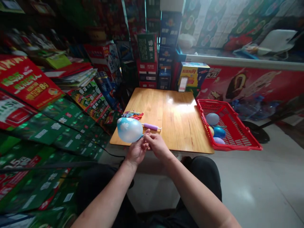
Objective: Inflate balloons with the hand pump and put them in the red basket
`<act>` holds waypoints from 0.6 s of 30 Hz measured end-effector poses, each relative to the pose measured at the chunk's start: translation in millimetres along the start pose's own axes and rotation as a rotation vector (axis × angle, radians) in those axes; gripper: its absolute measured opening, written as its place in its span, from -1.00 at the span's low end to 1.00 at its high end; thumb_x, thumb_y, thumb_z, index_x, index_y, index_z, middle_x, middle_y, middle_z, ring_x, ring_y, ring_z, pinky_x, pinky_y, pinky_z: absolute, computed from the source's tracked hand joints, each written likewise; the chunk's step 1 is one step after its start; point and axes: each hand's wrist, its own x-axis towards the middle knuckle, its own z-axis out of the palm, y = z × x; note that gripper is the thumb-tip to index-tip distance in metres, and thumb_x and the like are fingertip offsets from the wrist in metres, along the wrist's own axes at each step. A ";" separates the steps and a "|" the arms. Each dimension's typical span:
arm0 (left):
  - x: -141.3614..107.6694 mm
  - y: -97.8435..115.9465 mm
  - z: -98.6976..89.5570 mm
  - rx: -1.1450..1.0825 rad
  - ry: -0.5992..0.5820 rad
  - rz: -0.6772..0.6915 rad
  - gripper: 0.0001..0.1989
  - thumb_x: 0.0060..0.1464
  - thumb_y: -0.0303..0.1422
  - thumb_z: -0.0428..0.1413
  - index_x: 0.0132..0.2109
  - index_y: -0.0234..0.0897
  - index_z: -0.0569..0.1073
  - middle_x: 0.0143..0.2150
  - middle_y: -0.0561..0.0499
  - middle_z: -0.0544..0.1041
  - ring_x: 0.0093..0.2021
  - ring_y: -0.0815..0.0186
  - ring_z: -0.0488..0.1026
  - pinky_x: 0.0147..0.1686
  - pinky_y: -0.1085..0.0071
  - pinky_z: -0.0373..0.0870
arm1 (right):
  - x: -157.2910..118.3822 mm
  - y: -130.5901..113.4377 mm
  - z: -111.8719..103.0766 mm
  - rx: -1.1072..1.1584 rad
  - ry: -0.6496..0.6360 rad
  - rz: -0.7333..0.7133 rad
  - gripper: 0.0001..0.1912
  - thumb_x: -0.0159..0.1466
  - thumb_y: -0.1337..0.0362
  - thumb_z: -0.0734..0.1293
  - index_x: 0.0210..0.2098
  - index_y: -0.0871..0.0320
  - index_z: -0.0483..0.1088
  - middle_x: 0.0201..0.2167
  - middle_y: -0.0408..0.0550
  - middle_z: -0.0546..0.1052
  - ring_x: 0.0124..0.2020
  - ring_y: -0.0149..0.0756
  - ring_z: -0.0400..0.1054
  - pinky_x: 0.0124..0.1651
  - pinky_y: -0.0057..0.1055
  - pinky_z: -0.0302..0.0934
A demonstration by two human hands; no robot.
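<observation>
A light blue balloon with white flower prints hangs over the near left part of the wooden table, its neck pointing right. My left hand is closed around the balloon's neck. Pressed against it, my right hand pinches the same neck end with its fingertips. Just beyond my hands lies a purple hand pump. Behind the balloon is a pile of uninflated, many-coloured balloons, partly hidden by it.
Right of the table stands a red plastic basket holding several inflated balloons. Stacked green cartons fill the left side. Boxes stand behind the table, beside a freezer with a red front.
</observation>
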 end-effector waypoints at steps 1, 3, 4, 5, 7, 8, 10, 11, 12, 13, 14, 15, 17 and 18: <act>-10.0 -0.4 3.3 0.009 -0.006 0.013 -0.60 0.11 -0.36 0.38 0.12 -0.15 0.65 0.00 -0.10 0.68 -0.27 0.35 0.62 -0.46 0.57 0.48 | -8.5 -1.1 3.2 0.013 0.014 0.000 -0.47 0.13 -0.17 0.55 -0.42 0.21 0.48 -0.55 -0.15 0.49 -0.56 -0.47 0.29 -0.51 -0.53 0.16; -28.8 -0.2 9.3 0.018 -0.009 0.045 -0.66 0.12 -0.37 0.38 0.06 -0.17 0.67 0.06 -0.13 0.67 -0.13 0.26 0.65 -0.37 0.55 0.52 | -25.8 -4.2 8.4 0.039 0.027 0.001 -0.48 0.09 -0.14 0.59 -0.45 0.21 0.46 -0.56 -0.15 0.48 -0.58 -0.48 0.27 -0.53 -0.53 0.13; -37.6 0.2 11.7 0.017 -0.011 0.060 -0.71 0.12 -0.37 0.37 0.02 -0.18 0.68 0.09 -0.15 0.66 -0.05 0.21 0.64 -0.32 0.53 0.55 | -34.4 -5.9 10.3 0.054 0.025 0.001 -0.48 0.07 -0.12 0.60 -0.46 0.21 0.45 -0.57 -0.16 0.47 -0.58 -0.49 0.26 -0.53 -0.54 0.12; -46.0 0.6 13.8 0.010 -0.016 0.069 -0.76 0.13 -0.38 0.37 -0.03 -0.20 0.69 0.13 -0.16 0.64 0.02 0.18 0.63 -0.27 0.51 0.56 | -42.9 -7.4 11.7 0.072 0.016 0.001 -0.48 0.05 -0.11 0.61 -0.47 0.21 0.45 -0.57 -0.16 0.47 -0.58 -0.50 0.25 -0.54 -0.54 0.11; -61.6 1.1 17.0 -0.017 -0.025 0.070 -0.83 0.12 -0.40 0.36 -0.10 -0.24 0.70 0.19 -0.17 0.61 0.08 0.16 0.60 -0.21 0.50 0.57 | -58.8 -9.2 13.8 0.107 -0.015 -0.003 -0.48 0.03 -0.10 0.63 -0.48 0.22 0.45 -0.57 -0.16 0.45 -0.59 -0.50 0.25 -0.54 -0.54 0.09; -68.8 1.0 18.1 -0.030 -0.030 0.057 -0.83 0.13 -0.41 0.36 -0.11 -0.26 0.70 0.20 -0.18 0.60 0.08 0.16 0.60 -0.21 0.50 0.58 | -66.2 -9.4 14.6 0.122 -0.029 -0.009 -0.47 0.02 -0.09 0.63 -0.49 0.23 0.45 -0.58 -0.17 0.44 -0.59 -0.51 0.24 -0.55 -0.54 0.08; -81.8 0.0 19.7 -0.055 -0.037 0.018 -0.79 0.15 -0.40 0.34 -0.04 -0.28 0.68 0.20 -0.20 0.60 0.06 0.16 0.61 -0.25 0.49 0.58 | -79.6 -8.1 16.6 0.139 -0.045 -0.031 -0.48 0.01 -0.08 0.64 -0.51 0.22 0.43 -0.61 -0.19 0.40 -0.61 -0.51 0.21 -0.56 -0.53 0.07; -87.6 -1.0 20.3 -0.067 -0.039 0.001 -0.75 0.17 -0.39 0.33 0.00 -0.29 0.67 0.20 -0.21 0.60 0.04 0.15 0.62 -0.29 0.49 0.57 | -85.7 -6.8 18.0 0.134 -0.046 -0.048 -0.48 0.01 -0.08 0.63 -0.53 0.21 0.41 -0.63 -0.20 0.39 -0.62 -0.51 0.19 -0.56 -0.53 0.06; -93.1 -2.2 20.9 -0.078 -0.039 -0.008 -0.71 0.19 -0.37 0.32 0.05 -0.29 0.66 0.20 -0.22 0.60 0.02 0.15 0.62 -0.33 0.49 0.56 | -91.3 -5.4 19.5 0.120 -0.042 -0.067 -0.48 0.03 -0.07 0.62 -0.54 0.20 0.40 -0.64 -0.21 0.38 -0.63 -0.51 0.18 -0.56 -0.52 0.06; -98.3 -3.5 21.4 -0.089 -0.037 -0.009 -0.68 0.20 -0.36 0.31 0.09 -0.29 0.64 0.20 -0.21 0.60 0.00 0.15 0.63 -0.35 0.49 0.54 | -96.5 -3.9 21.1 0.096 -0.036 -0.087 -0.49 0.06 -0.07 0.61 -0.54 0.19 0.38 -0.64 -0.20 0.38 -0.63 -0.50 0.18 -0.56 -0.52 0.06; -103.3 -4.9 21.9 -0.100 -0.036 -0.003 -0.67 0.20 -0.36 0.30 0.10 -0.28 0.63 0.20 -0.20 0.61 -0.02 0.16 0.63 -0.36 0.48 0.53 | -101.0 -2.4 22.6 0.062 -0.030 -0.107 -0.51 0.09 -0.06 0.58 -0.54 0.18 0.38 -0.63 -0.20 0.39 -0.63 -0.49 0.19 -0.55 -0.51 0.07; -108.4 -6.2 22.2 -0.109 -0.037 0.010 -0.66 0.20 -0.36 0.30 0.11 -0.27 0.63 0.18 -0.18 0.61 -0.03 0.18 0.63 -0.34 0.48 0.53 | -104.8 -1.2 23.9 0.020 -0.022 -0.126 -0.54 0.14 -0.05 0.55 -0.52 0.18 0.38 -0.63 -0.19 0.41 -0.62 -0.48 0.20 -0.55 -0.51 0.08; -119.0 -8.6 22.0 -0.111 -0.047 0.023 -0.67 0.18 -0.35 0.32 0.09 -0.26 0.63 0.12 -0.14 0.65 -0.04 0.22 0.62 -0.24 0.46 0.54 | -109.7 0.4 24.8 -0.102 0.011 -0.148 -0.60 0.22 -0.02 0.48 -0.49 0.17 0.40 -0.61 -0.17 0.44 -0.61 -0.45 0.24 -0.53 -0.50 0.11; -124.7 -9.6 21.0 -0.095 -0.051 0.013 -0.69 0.17 -0.33 0.34 0.06 -0.26 0.64 0.07 -0.13 0.66 -0.06 0.24 0.62 -0.19 0.44 0.54 | -110.8 0.8 24.1 -0.183 0.038 -0.152 -0.63 0.26 0.00 0.43 -0.46 0.17 0.41 -0.59 -0.16 0.46 -0.60 -0.43 0.27 -0.52 -0.50 0.13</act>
